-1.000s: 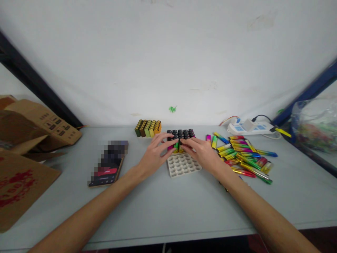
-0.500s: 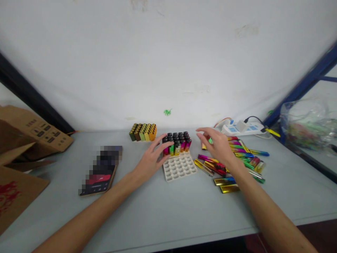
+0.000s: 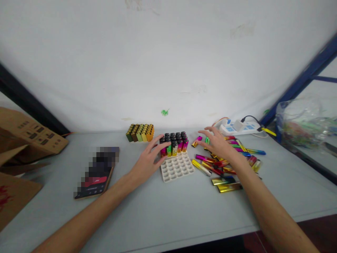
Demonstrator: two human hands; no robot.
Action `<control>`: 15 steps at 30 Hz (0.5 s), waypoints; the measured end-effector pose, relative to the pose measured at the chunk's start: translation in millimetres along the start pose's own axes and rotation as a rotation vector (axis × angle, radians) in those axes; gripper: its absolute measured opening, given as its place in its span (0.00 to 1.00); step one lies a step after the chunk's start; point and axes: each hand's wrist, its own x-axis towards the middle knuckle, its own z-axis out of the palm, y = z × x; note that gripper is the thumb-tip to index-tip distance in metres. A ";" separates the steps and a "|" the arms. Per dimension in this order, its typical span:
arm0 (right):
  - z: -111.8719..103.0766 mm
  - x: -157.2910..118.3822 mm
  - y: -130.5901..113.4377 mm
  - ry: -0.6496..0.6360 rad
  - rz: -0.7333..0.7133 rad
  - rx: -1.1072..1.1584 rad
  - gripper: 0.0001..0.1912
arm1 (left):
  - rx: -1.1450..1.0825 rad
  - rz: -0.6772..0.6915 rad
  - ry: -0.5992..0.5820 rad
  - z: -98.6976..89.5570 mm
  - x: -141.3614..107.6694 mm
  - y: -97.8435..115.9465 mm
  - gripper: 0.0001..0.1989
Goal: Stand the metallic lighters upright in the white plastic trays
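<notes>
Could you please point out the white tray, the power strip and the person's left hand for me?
White tray [image 3: 177, 167]: head view, on its bare, holed surface.
Power strip [image 3: 248, 129]: head view, on its socket face.
Left hand [image 3: 145, 163]: head view, on the back of the hand.

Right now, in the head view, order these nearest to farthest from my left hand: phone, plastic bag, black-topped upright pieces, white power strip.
1. Black-topped upright pieces, beside the left hand, on its right.
2. Phone, on its left.
3. White power strip, farther right, by the wall.
4. Plastic bag, far right.
</notes>
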 end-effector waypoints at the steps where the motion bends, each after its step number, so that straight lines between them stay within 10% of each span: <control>1: 4.6 1.3 -3.2 -0.009 -0.015 -0.009 0.25 | 0.004 0.002 0.002 -0.1 0.1 0.3 0.21; 15: -5.8 3.8 -27.0 -0.119 -0.107 0.145 0.13 | -0.003 0.001 -0.013 -2.0 -1.0 1.4 0.23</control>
